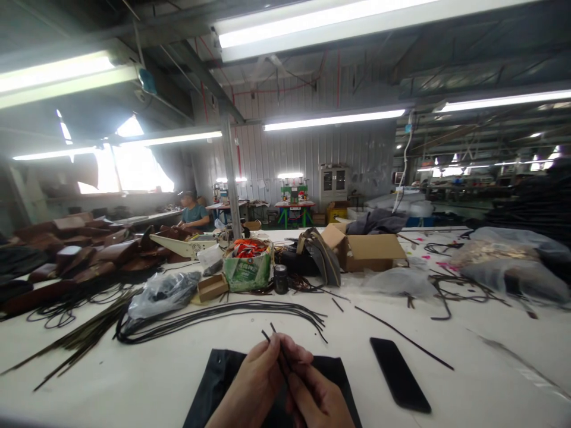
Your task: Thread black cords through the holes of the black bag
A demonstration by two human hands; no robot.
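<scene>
Two hands were busy at the near side of the white desk, at six o'clock in the view. The left hand had its fingers pinched around some thin dark strips, and the right hand gripped them too, a bit lower down. Two tips poked up past the fingers toward eleven o'clock. The strips were between the hands, over a black sheet.

Going round from the hands, a black phone lay flat at three o'clock. One long black cord lay at two o'clock, apart from the phone. An open cardboard box sat between one and two o'clock. At eleven o'clock was a bunch of curved black cords, and behind it stood a green bag with orange stuff on top. A see-through plastic bag with dark things inside was at ten o'clock, beside the bunch. Far off at eleven o'clock, another person in a blue-green shirt sat by lots of brown pieces.
</scene>
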